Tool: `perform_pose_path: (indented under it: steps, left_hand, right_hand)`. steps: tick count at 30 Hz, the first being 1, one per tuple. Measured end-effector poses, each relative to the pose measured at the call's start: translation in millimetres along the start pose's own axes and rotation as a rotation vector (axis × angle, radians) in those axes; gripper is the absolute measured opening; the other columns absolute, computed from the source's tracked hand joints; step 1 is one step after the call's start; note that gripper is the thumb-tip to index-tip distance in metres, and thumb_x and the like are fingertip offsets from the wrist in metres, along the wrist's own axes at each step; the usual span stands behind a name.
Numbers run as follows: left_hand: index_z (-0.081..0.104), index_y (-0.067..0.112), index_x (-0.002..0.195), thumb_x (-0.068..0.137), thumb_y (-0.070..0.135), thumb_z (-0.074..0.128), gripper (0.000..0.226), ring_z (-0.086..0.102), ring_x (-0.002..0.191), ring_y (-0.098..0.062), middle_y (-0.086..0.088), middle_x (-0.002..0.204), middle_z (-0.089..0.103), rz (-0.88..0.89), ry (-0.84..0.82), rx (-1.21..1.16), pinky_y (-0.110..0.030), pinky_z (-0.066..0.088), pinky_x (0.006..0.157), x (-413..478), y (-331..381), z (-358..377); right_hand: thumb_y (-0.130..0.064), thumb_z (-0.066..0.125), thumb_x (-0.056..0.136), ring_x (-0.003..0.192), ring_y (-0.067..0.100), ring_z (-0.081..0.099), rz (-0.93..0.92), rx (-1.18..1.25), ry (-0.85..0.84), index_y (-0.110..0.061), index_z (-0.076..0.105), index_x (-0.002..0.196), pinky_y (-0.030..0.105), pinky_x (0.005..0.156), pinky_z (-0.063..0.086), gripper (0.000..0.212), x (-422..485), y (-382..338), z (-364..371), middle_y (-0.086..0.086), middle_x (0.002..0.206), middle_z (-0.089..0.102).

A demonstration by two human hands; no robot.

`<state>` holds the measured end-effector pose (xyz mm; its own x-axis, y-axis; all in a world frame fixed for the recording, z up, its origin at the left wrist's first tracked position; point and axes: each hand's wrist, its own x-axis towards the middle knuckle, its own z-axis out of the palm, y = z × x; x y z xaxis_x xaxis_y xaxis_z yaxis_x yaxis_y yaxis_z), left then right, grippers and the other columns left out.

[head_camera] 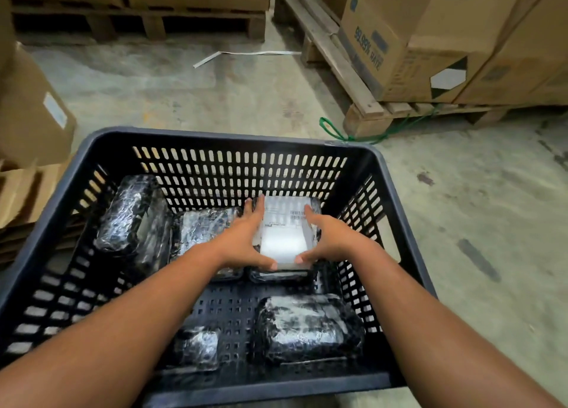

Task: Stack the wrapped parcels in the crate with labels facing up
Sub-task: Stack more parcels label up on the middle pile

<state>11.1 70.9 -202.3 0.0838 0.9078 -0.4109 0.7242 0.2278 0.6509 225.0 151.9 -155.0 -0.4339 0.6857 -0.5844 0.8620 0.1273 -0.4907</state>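
A black slotted plastic crate (212, 138) fills the lower view. Inside at the far right, a wrapped parcel with a white label facing up (284, 229) lies on top of another dark parcel. My left hand (246, 238) grips its left side and my right hand (325, 238) grips its right side. Beside it to the left lies a parcel (203, 226) in shiny film. A parcel (132, 214) leans against the left wall. A large wrapped parcel (307, 327) sits near right, and a small one (196, 347) near centre, partly hidden by my left forearm.
The crate stands on a concrete floor. Cardboard boxes on a wooden pallet (362, 100) stand at the right, more boxes and a pallet (138, 20) along the back, and boxes with flat cardboard (30, 125) at the left. A green strap (335, 131) and a white strip (246, 54) lie on the floor.
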Motion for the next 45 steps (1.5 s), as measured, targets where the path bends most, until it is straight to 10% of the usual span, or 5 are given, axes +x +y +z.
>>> perform_pose_path:
  steps: [16, 20, 23, 30, 45]
  left_hand:
    - [-0.002, 0.040, 0.158, 0.057, 0.065, 0.084, 0.134, 0.002, 0.152, -0.024, 0.004, 0.160, -0.028, 0.041, -0.065, -0.020, -0.035, 0.008, 0.119, -21.2, 10.0, -10.6]
    - [0.056, 0.044, 0.127, 0.070, 0.049, 0.085, 0.064, 0.031, 0.143, -0.010, 0.010, 0.158, 0.031, 0.204, 0.006, 0.099, -0.036, 0.030, 0.116, -44.0, 40.9, -25.4]
    - [0.065, 0.042, 0.096, 0.070, 0.048, 0.087, 0.035, 0.064, 0.100, -0.006, 0.018, 0.103, 0.065, 0.190, -0.176, 0.082, -0.021, 0.046, 0.074, -59.8, 54.9, -16.9]
    - [0.048, 0.033, 0.148, 0.064, 0.044, 0.092, 0.095, 0.053, 0.131, -0.015, 0.011, 0.147, 0.054, 0.245, -0.582, 0.326, -0.034, 0.042, 0.107, -69.9, 58.1, 22.0]
    - [0.039, 0.029, 0.152, 0.065, 0.038, 0.092, 0.102, 0.052, 0.127, -0.009, 0.010, 0.146, 0.054, 0.245, -0.257, 0.174, -0.024, 0.038, 0.105, -64.7, 42.5, -1.9]
  right_hand:
    - [-0.023, 0.093, 0.074, 0.153, 0.031, 0.028, -0.043, -0.098, -0.053, -0.038, 0.009, 0.163, 0.048, 0.122, 0.027, 0.123, -18.9, -4.1, -8.6, 0.004, 0.170, 0.025]
    - [-0.025, 0.096, 0.069, 0.149, 0.027, 0.035, -0.054, -0.262, -0.046, -0.036, 0.036, 0.158, 0.047, 0.120, 0.033, 0.107, -43.7, -7.8, -28.3, 0.000, 0.162, 0.041]
    - [-0.026, 0.100, 0.062, 0.127, 0.026, 0.059, 0.005, -0.336, -0.169, -0.035, 0.070, 0.127, 0.039, 0.100, 0.050, 0.072, -61.9, -1.8, -25.7, 0.001, 0.136, 0.065]
    - [-0.045, 0.100, 0.055, 0.108, 0.020, 0.066, 0.072, -0.594, -0.482, -0.031, 0.065, 0.137, 0.035, 0.095, 0.054, 0.090, -76.9, -3.3, 11.6, -0.008, 0.136, 0.068]
    - [-0.029, 0.088, 0.080, 0.127, 0.020, 0.061, -0.021, -0.120, -0.179, -0.036, 0.058, 0.143, 0.035, 0.106, 0.047, 0.070, -73.0, 8.2, -25.6, 0.001, 0.144, 0.063]
